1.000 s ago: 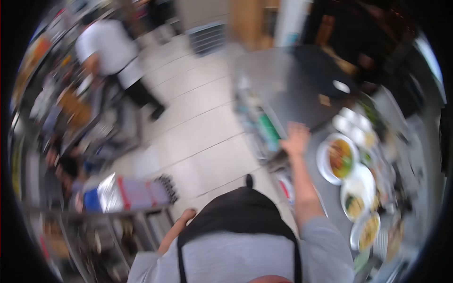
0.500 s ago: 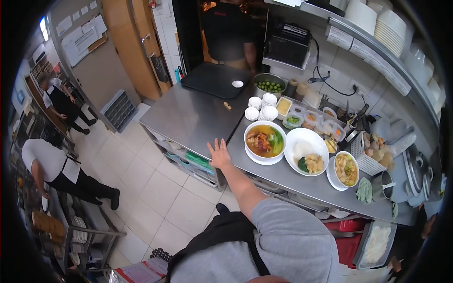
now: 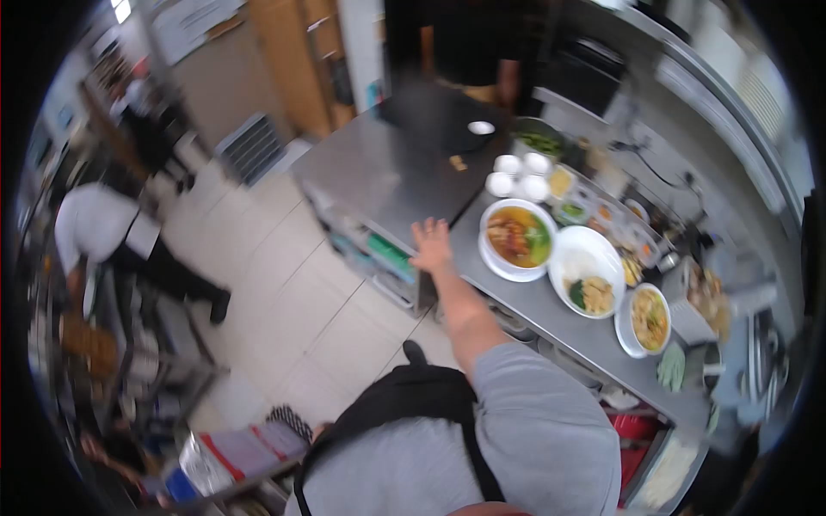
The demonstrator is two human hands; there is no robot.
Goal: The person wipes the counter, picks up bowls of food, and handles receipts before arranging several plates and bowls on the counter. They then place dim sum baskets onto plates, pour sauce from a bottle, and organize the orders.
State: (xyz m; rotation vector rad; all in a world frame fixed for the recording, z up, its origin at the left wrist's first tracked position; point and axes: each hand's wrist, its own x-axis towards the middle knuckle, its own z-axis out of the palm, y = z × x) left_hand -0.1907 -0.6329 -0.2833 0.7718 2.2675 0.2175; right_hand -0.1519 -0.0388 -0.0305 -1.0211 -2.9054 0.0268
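My right hand (image 3: 433, 245) lies palm down at the edge of the steel counter (image 3: 366, 176), its fingers spread and nothing in them. Just right of it stands a white bowl of soup (image 3: 519, 236) with meat and greens, set on a saucer. Beside that is a white dish of rice (image 3: 588, 272) with broccoli and pale chunks. Further right, a smaller bowl of soup (image 3: 649, 319) rests on its own saucer. A small skin-toned patch beside my black apron may be my left hand (image 3: 320, 430); its fingers are hidden.
Behind the bowls are stacked small white dishes (image 3: 519, 177), ingredient tubs (image 3: 594, 211) and a pot of green fruit (image 3: 540, 142). A dark tray (image 3: 430, 116) lies at the far end, near a person in black (image 3: 473, 43). Another person in white (image 3: 107, 228) bends at shelving on the left.
My view has swung, so the counter and bowls appear shifted right. My right hand stays spread at the counter edge. A wrapped silvery package comes further into view at lower left.
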